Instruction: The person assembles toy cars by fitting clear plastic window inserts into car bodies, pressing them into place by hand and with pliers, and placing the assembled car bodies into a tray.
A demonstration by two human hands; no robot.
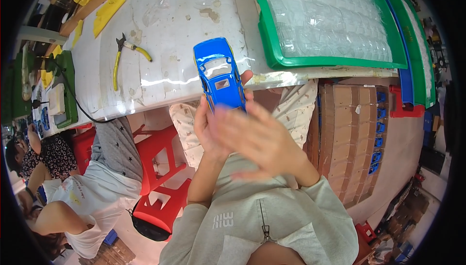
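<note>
A glossy blue toy car body (213, 56) with open window and roof cutouts points away from me, just past the table's near edge. My left hand (206, 131) grips it from below and the left side, with fingertips showing along its right side. Across the car's near end lies my right hand (257, 141), blurred by motion, its fingers stretched out flat and its thumb apart. That hand hides the near end of the car, and I cannot tell whether it touches it. I see nothing held in the right hand.
Yellow-handled cutting pliers (127, 51) lie on the white table (165, 46). A green tray (272, 46) of clear plastic-wrapped pieces stands at the right. Below it, a partitioned brown box (340, 134) holds blue parts. Red stools (160, 156) and a co-worker (92, 192) are at left.
</note>
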